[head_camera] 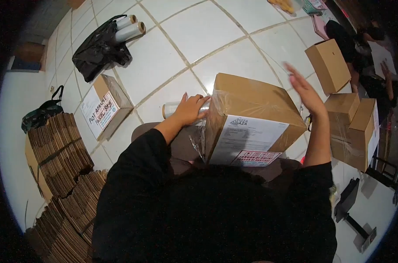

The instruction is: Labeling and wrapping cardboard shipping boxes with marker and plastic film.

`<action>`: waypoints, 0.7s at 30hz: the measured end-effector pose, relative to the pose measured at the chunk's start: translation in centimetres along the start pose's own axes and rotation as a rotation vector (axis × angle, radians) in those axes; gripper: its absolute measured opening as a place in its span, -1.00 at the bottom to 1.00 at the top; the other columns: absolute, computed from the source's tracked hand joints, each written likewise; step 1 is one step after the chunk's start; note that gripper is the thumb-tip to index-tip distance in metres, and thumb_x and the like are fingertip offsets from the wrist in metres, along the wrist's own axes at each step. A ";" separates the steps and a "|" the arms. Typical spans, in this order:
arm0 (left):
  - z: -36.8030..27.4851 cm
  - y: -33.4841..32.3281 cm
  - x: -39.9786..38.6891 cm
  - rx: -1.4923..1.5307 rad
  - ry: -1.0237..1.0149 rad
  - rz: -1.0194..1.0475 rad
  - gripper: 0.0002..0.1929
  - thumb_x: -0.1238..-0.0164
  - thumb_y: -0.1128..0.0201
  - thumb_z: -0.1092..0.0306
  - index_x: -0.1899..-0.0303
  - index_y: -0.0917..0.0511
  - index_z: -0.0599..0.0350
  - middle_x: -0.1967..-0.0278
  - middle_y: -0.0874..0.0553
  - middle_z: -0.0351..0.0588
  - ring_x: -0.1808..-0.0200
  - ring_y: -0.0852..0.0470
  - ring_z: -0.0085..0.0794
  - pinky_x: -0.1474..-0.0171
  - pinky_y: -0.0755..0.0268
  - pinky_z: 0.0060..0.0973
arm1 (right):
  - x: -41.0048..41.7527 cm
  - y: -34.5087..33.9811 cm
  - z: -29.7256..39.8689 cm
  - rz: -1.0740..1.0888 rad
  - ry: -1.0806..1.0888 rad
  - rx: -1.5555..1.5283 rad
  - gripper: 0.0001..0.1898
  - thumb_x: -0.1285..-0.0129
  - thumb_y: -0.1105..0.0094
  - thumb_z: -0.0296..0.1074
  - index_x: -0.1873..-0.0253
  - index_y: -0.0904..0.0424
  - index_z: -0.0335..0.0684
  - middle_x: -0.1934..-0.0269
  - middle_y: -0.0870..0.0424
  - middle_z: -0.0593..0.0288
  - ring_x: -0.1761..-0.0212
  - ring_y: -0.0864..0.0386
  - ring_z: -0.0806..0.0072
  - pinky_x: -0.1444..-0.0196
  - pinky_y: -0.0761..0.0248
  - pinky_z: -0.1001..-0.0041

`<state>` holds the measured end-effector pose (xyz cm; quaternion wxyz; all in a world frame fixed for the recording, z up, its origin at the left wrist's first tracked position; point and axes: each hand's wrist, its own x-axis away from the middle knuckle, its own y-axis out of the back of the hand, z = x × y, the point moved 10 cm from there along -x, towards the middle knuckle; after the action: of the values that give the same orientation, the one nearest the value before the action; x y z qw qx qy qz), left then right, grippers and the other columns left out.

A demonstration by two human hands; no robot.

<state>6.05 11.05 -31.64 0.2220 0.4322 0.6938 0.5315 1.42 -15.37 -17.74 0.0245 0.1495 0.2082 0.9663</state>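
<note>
A cardboard box (251, 95), partly wrapped in clear stretch film, stands tilted at my lap. On its near side are a white printed sheet (248, 134) and a red-and-white warning label (256, 158). My left hand (190, 110) curls over a roll of clear stretch film (170, 109) at the box's left side, its fingertips by the box edge. Loose film (199, 144) hangs down below that hand. My right hand (305, 92) is raised off the box's right side, fingers extended, holding nothing.
Left lie a labelled box (115, 108), bundled flat cardboard (61, 151) and a black plastic bag (97, 49) with film rolls (130, 31). Right stand more boxes (342, 105), a black stand (353, 213) and another person (376, 65) holding a white sheet. Tiles cover the floor (212, 29).
</note>
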 end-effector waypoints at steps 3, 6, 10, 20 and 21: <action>0.8 0.2 -1.0 0.005 -0.045 -0.086 -0.61 -0.12 -0.02 0.11 0.00 -0.34 -0.04 0.20 -0.49 -0.12 0.14 -0.47 -0.27 0.03 -0.20 -0.12 | 0.3 -8.1 3.0 0.333 -0.006 0.083 -0.40 -0.19 0.19 0.09 -0.21 -0.13 -0.22 -0.14 -0.25 -0.02 -0.19 -0.18 0.27 -0.18 -0.02 0.45; 4.0 2.0 -5.2 -0.024 0.100 -0.135 -0.68 -0.10 -0.04 0.17 0.11 -0.40 0.06 0.28 -0.53 -0.09 0.22 -0.50 -0.23 0.13 -0.28 -0.23 | -0.9 -9.2 2.9 0.371 0.100 0.418 -0.37 -0.17 0.25 0.17 -0.18 -0.19 -0.23 -0.13 -0.24 -0.10 -0.20 -0.18 0.20 -0.18 -0.03 0.45; 6.0 5.2 -7.2 -0.108 0.225 -0.340 -0.71 -0.06 -0.06 0.19 0.20 -0.43 0.10 0.29 -0.53 -0.03 0.27 -0.51 -0.21 0.22 -0.31 -0.29 | -1.0 -9.2 2.5 0.296 0.079 0.496 -0.37 -0.14 0.27 0.22 -0.14 -0.27 -0.16 -0.11 -0.24 -0.16 -0.20 -0.16 0.12 -0.19 0.00 0.41; 3.1 4.6 -7.3 -0.230 -0.322 -0.210 -0.47 0.04 -0.10 -0.13 0.07 -0.41 -0.01 0.16 -0.45 -0.12 0.07 -0.40 -0.30 -0.09 -0.06 -0.16 | -0.2 -9.7 3.6 0.352 0.072 0.534 -0.43 -0.15 0.15 0.11 -0.17 -0.23 -0.10 -0.17 -0.14 -0.16 -0.23 -0.10 0.13 -0.20 0.02 0.39; 3.6 4.9 -8.2 -0.226 -0.316 -0.211 -0.47 0.04 -0.10 -0.13 0.07 -0.41 -0.01 0.16 -0.45 -0.12 0.07 -0.40 -0.30 -0.09 -0.06 -0.16 | -0.4 -10.0 3.6 0.385 0.080 0.547 -0.46 -0.17 0.14 0.05 -0.19 -0.20 -0.10 -0.18 -0.12 -0.16 -0.25 -0.08 0.15 -0.20 0.03 0.41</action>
<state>14.92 6.51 -29.56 0.4294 0.4073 0.6279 0.5054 2.73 -4.85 -18.78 -0.2078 0.1488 0.4283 0.8667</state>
